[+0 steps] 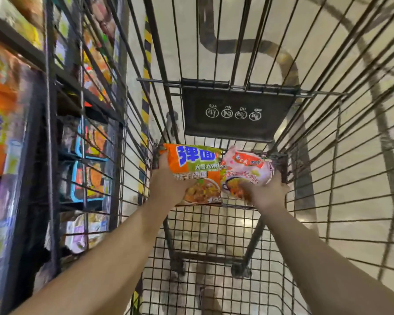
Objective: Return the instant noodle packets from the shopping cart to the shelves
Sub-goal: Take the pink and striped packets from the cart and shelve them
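Observation:
Both my arms reach down into the wire shopping cart (214, 235). My left hand (168, 185) grips an orange and green instant noodle packet (198, 169) by its left edge. My right hand (266, 192) holds a pink noodle packet (248, 169) from its lower right side. The two packets lie side by side at the far end of the cart's bottom, touching each other. Shelves (62, 78) stocked with noodle packets stand beyond the cart's left wall.
A black child-seat flap (237, 114) hangs on the cart's far wall above the packets. Boxed noodle bowls (91, 180) fill lower shelf levels on the left. A yellow-black striped post (146, 87) stands by the shelf end. Pale floor shows through the wires at right.

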A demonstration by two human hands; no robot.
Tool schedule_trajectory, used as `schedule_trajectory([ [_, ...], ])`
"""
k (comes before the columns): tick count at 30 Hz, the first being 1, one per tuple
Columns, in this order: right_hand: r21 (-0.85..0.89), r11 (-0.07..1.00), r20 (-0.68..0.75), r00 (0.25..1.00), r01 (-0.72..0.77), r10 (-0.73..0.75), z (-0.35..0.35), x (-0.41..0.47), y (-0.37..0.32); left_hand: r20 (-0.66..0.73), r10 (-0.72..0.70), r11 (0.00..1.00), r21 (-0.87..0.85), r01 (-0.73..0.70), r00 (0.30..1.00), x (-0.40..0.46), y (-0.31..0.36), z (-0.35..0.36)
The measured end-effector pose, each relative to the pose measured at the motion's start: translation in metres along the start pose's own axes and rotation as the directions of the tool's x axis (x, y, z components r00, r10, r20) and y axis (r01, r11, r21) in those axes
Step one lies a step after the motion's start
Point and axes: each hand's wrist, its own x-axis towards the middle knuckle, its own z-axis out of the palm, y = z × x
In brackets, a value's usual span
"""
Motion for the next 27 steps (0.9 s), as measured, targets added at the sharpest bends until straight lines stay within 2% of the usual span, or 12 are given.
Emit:
schedule_trajectory([
  [2, 0.007, 0.999, 0.081, 0.996, 0.041, -0.042, 0.000, -0.004, 0.001, 0.051, 0.017, 0.999, -0.031, -0.015, 0.999, -0.004, 0.002, -0.001],
  [5, -0.070, 0.990, 0.177, 0.978, 0.122, -0.108, 0.002, -0.009, 0.000, 0.135, 0.056, 0.994, -0.105, -0.042, 0.989, -0.007, 0.008, -0.001],
  [8, -0.070, 0.975, 0.187, 0.963, 0.212, -0.196, 0.001, -0.007, -0.001, 0.223, 0.066, 0.991, -0.126, -0.039, 0.972, -0.010, 0.011, 0.003],
  [10, -0.068, 0.975, 0.177, 0.964, 0.212, -0.198, -0.001, -0.005, -0.003, 0.248, 0.045, 0.989, -0.148, -0.008, 0.968, -0.012, 0.010, 0.004],
  [13, -0.089, 0.966, 0.171, 0.959, 0.245, -0.227, -0.004, -0.005, -0.005, 0.246, 0.021, 0.980, -0.196, 0.028, 0.969, -0.017, 0.008, 0.000],
  [17, -0.099, 0.941, 0.164, 0.938, 0.324, -0.306, -0.014, -0.013, -0.007, 0.247, 0.071, 0.974, -0.227, -0.014, 0.966, -0.030, 0.010, -0.008],
  [22, -0.076, 0.908, 0.130, 0.907, 0.413, -0.401, -0.037, -0.038, -0.011, 0.140, 0.134, 0.933, -0.352, -0.077, 0.981, -0.057, 0.009, -0.029],
  [27, -0.017, 0.867, 0.148, 0.859, 0.498, -0.490, -0.058, -0.081, -0.020, 0.094, 0.182, 0.868, -0.483, -0.115, 0.979, -0.097, 0.014, -0.054],
])
